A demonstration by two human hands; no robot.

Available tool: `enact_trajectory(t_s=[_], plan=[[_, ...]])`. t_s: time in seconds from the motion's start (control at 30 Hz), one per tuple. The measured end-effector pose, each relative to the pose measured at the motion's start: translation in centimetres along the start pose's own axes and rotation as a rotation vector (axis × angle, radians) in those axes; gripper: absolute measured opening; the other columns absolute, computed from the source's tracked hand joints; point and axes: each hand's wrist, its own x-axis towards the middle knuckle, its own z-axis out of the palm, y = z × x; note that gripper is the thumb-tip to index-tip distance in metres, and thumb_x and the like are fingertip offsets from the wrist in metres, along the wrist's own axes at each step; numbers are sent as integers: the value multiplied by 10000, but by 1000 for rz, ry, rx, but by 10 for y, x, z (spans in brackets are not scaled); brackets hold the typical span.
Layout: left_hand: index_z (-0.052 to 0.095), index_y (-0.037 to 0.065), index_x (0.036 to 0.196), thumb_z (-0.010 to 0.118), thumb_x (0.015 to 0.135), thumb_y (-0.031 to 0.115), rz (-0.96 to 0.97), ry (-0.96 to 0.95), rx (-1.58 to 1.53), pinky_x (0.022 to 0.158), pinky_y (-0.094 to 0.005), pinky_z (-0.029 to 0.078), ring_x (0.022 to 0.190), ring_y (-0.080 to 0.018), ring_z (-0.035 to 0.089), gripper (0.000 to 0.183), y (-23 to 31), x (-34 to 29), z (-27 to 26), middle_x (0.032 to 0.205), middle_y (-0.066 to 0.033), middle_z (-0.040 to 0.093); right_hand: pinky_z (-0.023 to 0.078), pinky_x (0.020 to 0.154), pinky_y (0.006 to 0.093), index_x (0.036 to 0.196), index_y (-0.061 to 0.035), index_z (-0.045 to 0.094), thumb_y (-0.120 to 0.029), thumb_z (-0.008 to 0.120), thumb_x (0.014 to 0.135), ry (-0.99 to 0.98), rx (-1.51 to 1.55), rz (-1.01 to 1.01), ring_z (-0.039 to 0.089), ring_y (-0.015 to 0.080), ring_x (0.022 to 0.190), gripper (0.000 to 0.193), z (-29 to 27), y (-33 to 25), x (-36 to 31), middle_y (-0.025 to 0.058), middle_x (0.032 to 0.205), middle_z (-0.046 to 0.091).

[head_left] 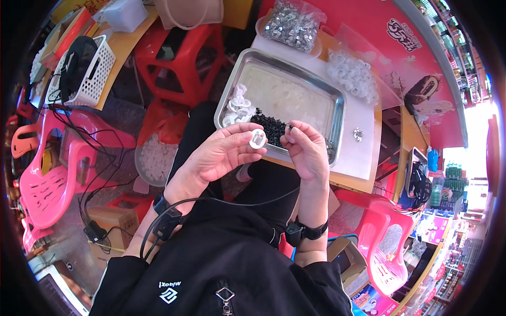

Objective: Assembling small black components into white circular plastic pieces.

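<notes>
Between the thumb and fingers of my left hand (224, 150) is a round white plastic part (258, 139) with a recessed middle, its open face turned up. To its right, my right hand (308, 150) pinches a small black part (290, 127) at the fingertips. Both hands are over the near edge of a metal tray (340, 108). Inside that tray, a heap of small black parts (270, 126) lies just beyond my fingers. Several white plastic parts (238, 108) are piled at its left side.
Clear plastic rings (352, 73) lie right of the tray, near a small metal cluster (358, 135). Behind stands a bag of metal pieces (291, 26). A red stool (179, 63) and a basin of white parts (156, 158) are at the left. Pink chairs (382, 247) flank me.
</notes>
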Motion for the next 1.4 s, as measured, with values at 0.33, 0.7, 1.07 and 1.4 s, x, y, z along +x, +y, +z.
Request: enact_trajectory(t_s=[0.33, 0.7, 1.07, 1.4], plan=[[534, -8, 1193, 577, 948, 182, -3, 50, -30, 786, -284, 583, 902, -195, 673, 313, -3, -2, -6, 1043, -118, 643, 514, 754, 253, 986, 18, 647, -21, 652, 870, 46, -194, -37, 604, 131, 754, 122, 19, 2, -10, 121, 900, 668], [542, -35, 1198, 540, 966, 143, -11, 4, -27, 783, -259, 580, 892, -173, 674, 292, -3, -4, -8, 1019, -114, 647, 426, 808, 372, 899, -105, 656, -75, 742, 683, -229, -1543, -801, 568, 251, 869, 234, 57, -13, -14, 35, 896, 575], [549, -33, 1184, 545, 966, 159, -32, 11, 15, 764, -249, 580, 871, -157, 675, 290, -2, -4, -8, 980, -100, 655, 388, 840, 366, 919, -118, 639, -128, 678, 706, -381, -1790, -955, 566, 199, 881, 217, 65, -18, -11, 15, 916, 572], [565, -20, 1163, 551, 965, 166, -23, 2, 50, 757, -247, 574, 864, -150, 672, 272, -5, -4, -11, 969, -84, 656, 379, 848, 376, 904, -112, 627, -163, 654, 667, -394, -1859, -971, 568, 190, 869, 244, 66, -16, -13, 11, 911, 570]])
